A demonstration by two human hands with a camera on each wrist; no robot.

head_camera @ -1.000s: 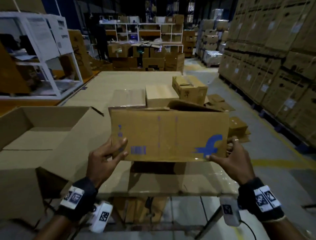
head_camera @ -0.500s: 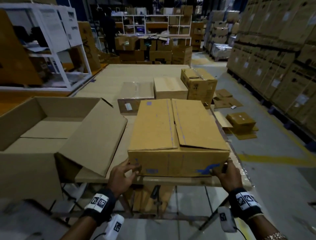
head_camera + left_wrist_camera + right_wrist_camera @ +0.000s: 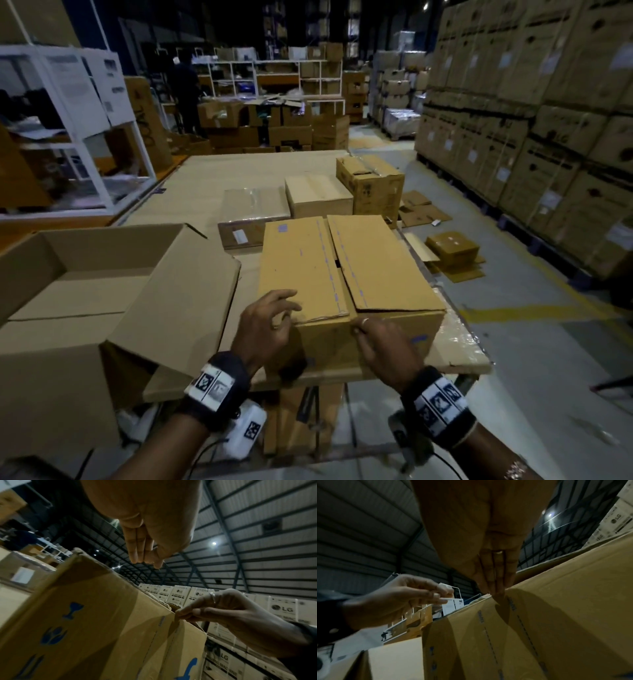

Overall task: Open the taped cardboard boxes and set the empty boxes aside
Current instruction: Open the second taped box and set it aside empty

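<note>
A brown cardboard box (image 3: pixel 342 267) with blue print lies flat at the table's front edge, its top flaps meeting along a centre seam. My right hand (image 3: pixel 359 327) pinches the near edge of the right top flap at that seam; the left wrist view shows the right hand (image 3: pixel 178 614) with thumb and fingers closed on the edge. In the right wrist view its fingers (image 3: pixel 494 588) come down onto the box (image 3: pixel 556 615). My left hand (image 3: pixel 287 306) hovers over the near left top edge with loosely bent fingers and holds nothing (image 3: pixel 145 559).
A large open empty box (image 3: pixel 85 274) stands to the left, one flap (image 3: pixel 178 291) leaning toward the work box. Three more boxes (image 3: pixel 318 195) sit behind it. Flattened cardboard and a small box (image 3: pixel 452 250) lie on the floor right. Stacked cartons (image 3: pixel 548 137) line the right aisle.
The box, held upright in both hands a second ago, now lies flat on the table. Both hands left its sides and came to the near top edge; the right one pinched the flap.
</note>
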